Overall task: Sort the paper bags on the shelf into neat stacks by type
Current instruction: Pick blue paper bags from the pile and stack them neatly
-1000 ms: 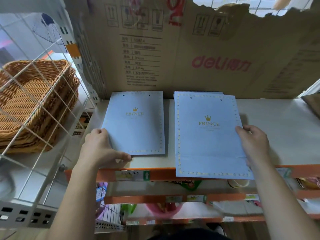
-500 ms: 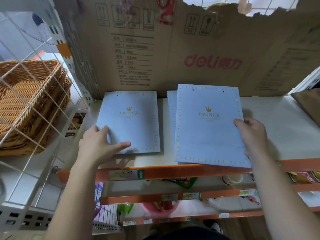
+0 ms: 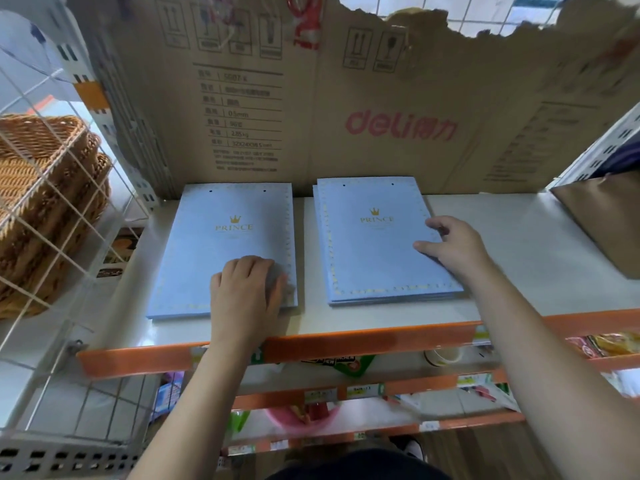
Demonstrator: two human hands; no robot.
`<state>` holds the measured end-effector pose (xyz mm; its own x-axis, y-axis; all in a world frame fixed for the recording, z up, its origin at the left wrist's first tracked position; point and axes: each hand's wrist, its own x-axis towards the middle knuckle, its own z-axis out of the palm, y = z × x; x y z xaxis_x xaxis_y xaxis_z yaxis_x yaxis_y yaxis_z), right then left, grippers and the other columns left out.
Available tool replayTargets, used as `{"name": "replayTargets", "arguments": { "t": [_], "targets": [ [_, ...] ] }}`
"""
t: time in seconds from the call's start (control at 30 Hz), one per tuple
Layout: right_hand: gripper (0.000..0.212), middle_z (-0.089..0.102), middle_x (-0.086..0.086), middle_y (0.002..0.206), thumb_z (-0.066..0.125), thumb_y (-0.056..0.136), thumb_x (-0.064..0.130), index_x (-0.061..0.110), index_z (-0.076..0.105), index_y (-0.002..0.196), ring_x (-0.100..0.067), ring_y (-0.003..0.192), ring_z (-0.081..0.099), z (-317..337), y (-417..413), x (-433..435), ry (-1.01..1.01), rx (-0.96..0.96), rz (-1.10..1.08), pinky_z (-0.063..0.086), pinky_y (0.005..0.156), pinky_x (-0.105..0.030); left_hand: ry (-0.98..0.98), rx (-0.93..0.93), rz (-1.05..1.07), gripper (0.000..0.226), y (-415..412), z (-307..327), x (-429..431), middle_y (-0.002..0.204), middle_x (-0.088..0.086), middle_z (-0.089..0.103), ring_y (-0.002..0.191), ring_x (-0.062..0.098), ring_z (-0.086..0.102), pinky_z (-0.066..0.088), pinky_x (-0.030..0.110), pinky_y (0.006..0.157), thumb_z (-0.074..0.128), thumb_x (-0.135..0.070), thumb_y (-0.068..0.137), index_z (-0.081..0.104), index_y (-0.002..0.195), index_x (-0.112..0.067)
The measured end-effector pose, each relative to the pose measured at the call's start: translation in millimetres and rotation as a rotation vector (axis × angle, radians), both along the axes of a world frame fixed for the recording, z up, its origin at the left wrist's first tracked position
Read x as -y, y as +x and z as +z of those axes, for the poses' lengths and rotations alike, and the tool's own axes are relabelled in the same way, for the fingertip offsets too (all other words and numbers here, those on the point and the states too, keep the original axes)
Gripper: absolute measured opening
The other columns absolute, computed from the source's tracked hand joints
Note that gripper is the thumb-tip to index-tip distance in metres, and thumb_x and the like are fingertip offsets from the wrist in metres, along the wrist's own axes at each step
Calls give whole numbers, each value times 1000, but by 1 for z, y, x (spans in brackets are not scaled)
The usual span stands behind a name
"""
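**Two blue PRINCE stacks, a hand flat on each**

Starting at the hands: the left hand point(image 3: 247, 289) lies palm down on the near right corner of the left stack point(image 3: 214, 251). Its fingers are together and pressing on the top bag, not wrapped round anything I can make out, though its thumb side is smeared with blur. The right hand point(image 3: 453, 247) is spread wide. Its fingers are straight and laid on the right edge of the right stack point(image 3: 374, 251), so it's pressing, not pinching.

Both stacks are flat, pale blue paper bags. They're matte, rectangular, with a dotted gold border, a small gold crown over "PRINCE", and two punched holes near the far edge. The left stack's edges look flush. The right one shows a few layers peeking out along its left and near sides. They sit side by side with a narrow gap, far ends close to the back.

They sit on a smooth off-white shelf point(image 3: 519, 258) with a glossy orange front rail point(image 3: 346, 341). Behind it stands a flattened cardboard sheet point(image 3: 381, 98) with a ragged, torn top edge and a red "deli" print. Off to the right lies a brown kraft-paper piece point(image 3: 606, 216), well apart from the stacks. On the left, behind a white wire grid point(image 3: 52, 174), sit stacked woven wicker baskets point(image 3: 31, 188). The lower shelves are blurry clutter.
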<state>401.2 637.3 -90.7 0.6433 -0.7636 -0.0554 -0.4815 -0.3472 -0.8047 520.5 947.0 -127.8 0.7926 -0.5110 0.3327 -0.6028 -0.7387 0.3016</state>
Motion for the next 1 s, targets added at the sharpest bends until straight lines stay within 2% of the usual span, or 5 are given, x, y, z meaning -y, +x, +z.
{"name": "replayTargets", "arguments": {
  "t": [0.27, 0.4, 0.57, 0.8, 1.0],
  "targets": [
    [39, 61, -9, 117, 71, 85, 35, 11, 65, 114, -30, 113, 55, -10, -9, -7, -418, -141, 72, 42, 90, -32, -5, 8, -7, 29, -2, -3, 1, 105, 6, 63, 98, 27, 55, 43, 41, 80, 49, -36, 90, 65, 103, -15],
    [40, 58, -5, 122, 69, 87, 34, 13, 60, 120, -15, 107, 55, -9, -29, -15, -294, -82, 135, 38, 88, -24, -8, 6, -5, 34, -2, -3, 1, 106, 5, 62, 99, 27, 54, 43, 41, 81, 46, -39, 89, 64, 104, -15],
    [57, 49, 6, 118, 84, 70, 36, 24, 50, 114, -11, 108, 49, -4, -54, -20, -150, -217, 234, 40, 88, -30, -3, 7, -2, 36, -1, -5, 1, 108, 6, 62, 100, 28, 54, 43, 42, 81, 45, -40, 89, 64, 105, -14],
    [64, 52, 5, 120, 91, 61, 21, 18, 58, 116, -9, 108, 50, -9, -55, -21, -238, -235, 244, 37, 95, -23, 3, 17, 11, 26, -1, -6, 2, 109, 7, 62, 101, 28, 54, 43, 42, 82, 58, -32, 90, 64, 106, -13],
    [62, 51, 8, 121, 88, 66, 26, 21, 56, 119, -10, 112, 50, -7, -57, -22, -206, -238, 271, 39, 97, -26, 25, 59, 19, 31, -2, -2, 5, 106, 5, 64, 100, 28, 55, 40, 43, 83, 47, -37, 90, 66, 101, -15]
  ]
}}
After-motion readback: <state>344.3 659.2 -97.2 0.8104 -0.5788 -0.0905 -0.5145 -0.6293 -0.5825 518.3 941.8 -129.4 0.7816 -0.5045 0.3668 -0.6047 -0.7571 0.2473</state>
